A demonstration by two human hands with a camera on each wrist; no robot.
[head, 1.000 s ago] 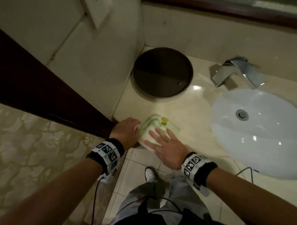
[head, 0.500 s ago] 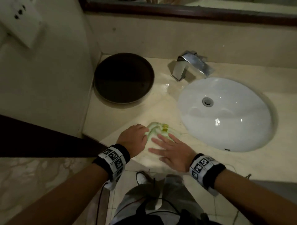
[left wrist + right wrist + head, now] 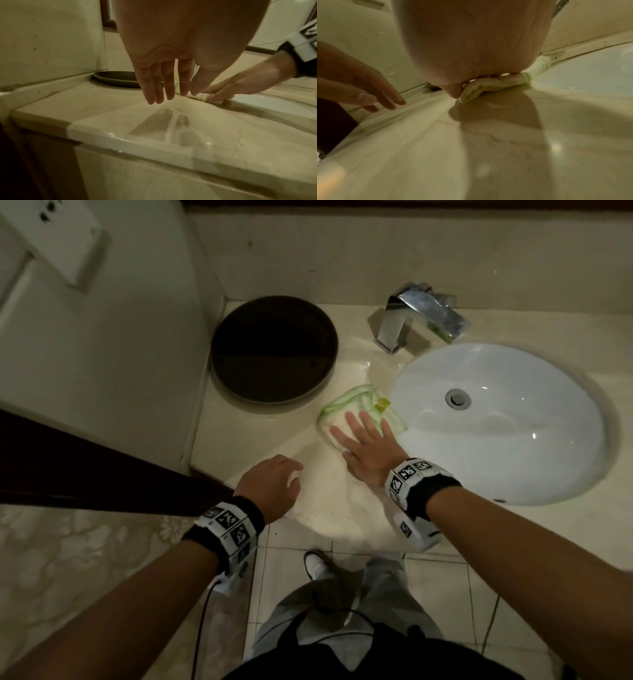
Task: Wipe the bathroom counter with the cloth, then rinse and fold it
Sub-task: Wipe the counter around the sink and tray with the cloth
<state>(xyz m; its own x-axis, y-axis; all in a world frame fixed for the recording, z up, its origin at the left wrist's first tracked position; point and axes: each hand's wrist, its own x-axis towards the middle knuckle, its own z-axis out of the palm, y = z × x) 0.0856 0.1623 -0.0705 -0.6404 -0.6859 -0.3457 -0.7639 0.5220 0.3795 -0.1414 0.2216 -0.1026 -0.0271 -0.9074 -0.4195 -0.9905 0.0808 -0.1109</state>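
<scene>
A folded white cloth with green edging [image 3: 356,409] [image 3: 491,86] lies on the beige marble counter [image 3: 260,440], just left of the sink. My right hand [image 3: 366,440] lies flat on top of the cloth with its fingers spread and pressing down. In the left wrist view that hand [image 3: 228,88] covers most of the cloth [image 3: 202,96]. My left hand [image 3: 274,487] [image 3: 164,86] hovers open a little above the counter near its front edge, fingers straight, holding nothing and apart from the cloth.
A white oval sink [image 3: 507,422] sits right of the cloth, with a chrome faucet [image 3: 414,313] behind it. A dark round tray [image 3: 274,350] stands at the back left against the wall. The counter's front edge [image 3: 137,147] drops to a tiled floor.
My left hand has let go of the cloth and drawn back toward the front edge. My right hand has pushed the cloth away from the edge, closer to the sink and tray.
</scene>
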